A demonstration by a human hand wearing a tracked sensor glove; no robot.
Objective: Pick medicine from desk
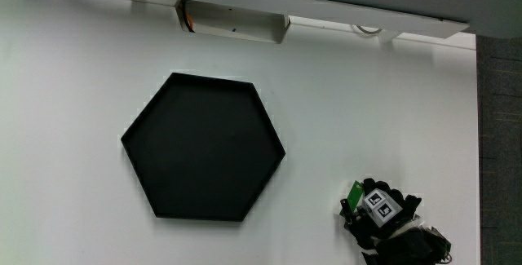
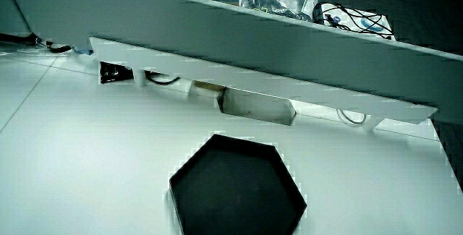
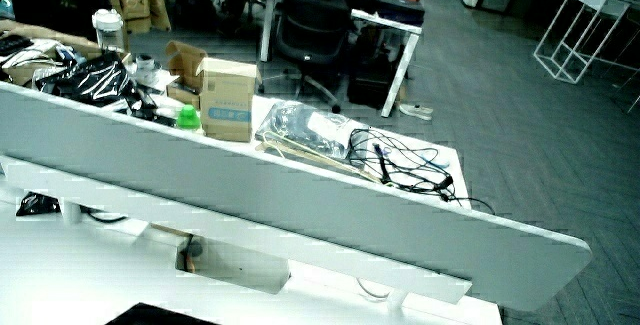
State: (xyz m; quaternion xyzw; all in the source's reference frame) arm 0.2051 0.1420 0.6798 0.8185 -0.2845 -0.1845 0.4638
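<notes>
In the main view the black gloved hand is low over the white table, near the table's edge closest to the person and well apart from the black hexagonal tray. A patterned cube sits on its back. The fingers curl around a small green medicine pack, whose end sticks out toward the tray. The tray holds nothing that I can see. In a side view the tray shows too, but the hand and the medicine do not appear in either side view.
A low pale partition runs along the table's edge farthest from the person, with a small open box under it. Cables, boxes and bags lie on the desk past the partition.
</notes>
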